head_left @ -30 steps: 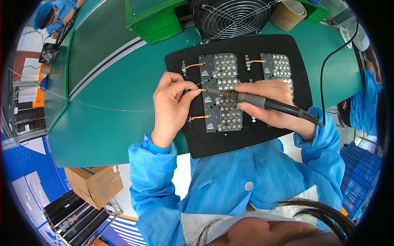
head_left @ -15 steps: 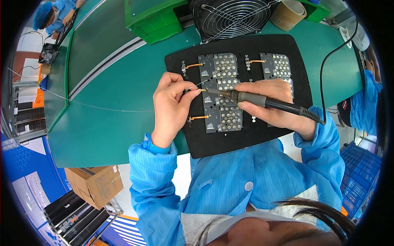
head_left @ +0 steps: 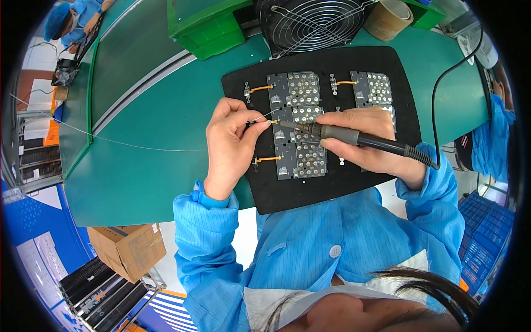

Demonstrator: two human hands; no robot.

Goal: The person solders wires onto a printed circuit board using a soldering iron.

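Note:
My right hand (head_left: 368,135) grips a soldering iron (head_left: 381,141), its tip resting at the left edge of the middle circuit board (head_left: 281,133) in a column of dark boards. My left hand (head_left: 229,146) is closed in a pinch near that spot. From it a thin solder wire (head_left: 160,149) trails off left, and its other end pokes out toward the iron's tip. A short orange lead shows at the fingertips; its connector is mostly hidden. The upper board (head_left: 279,88) and lower board (head_left: 285,166) each have an orange flex lead (head_left: 269,159) with a small connector.
A black mat (head_left: 326,191) lies under the boards on the green table (head_left: 133,182). More boards (head_left: 362,91) lie on its right, partly under my right hand. Behind stand a fan (head_left: 315,25), a green bin (head_left: 215,41) and a tape roll (head_left: 389,21). The iron's cord (head_left: 434,94) loops at right.
Almost nothing differs. Both hands, the iron and the boards keep their places; the trailing solder wire has shifted very slightly.

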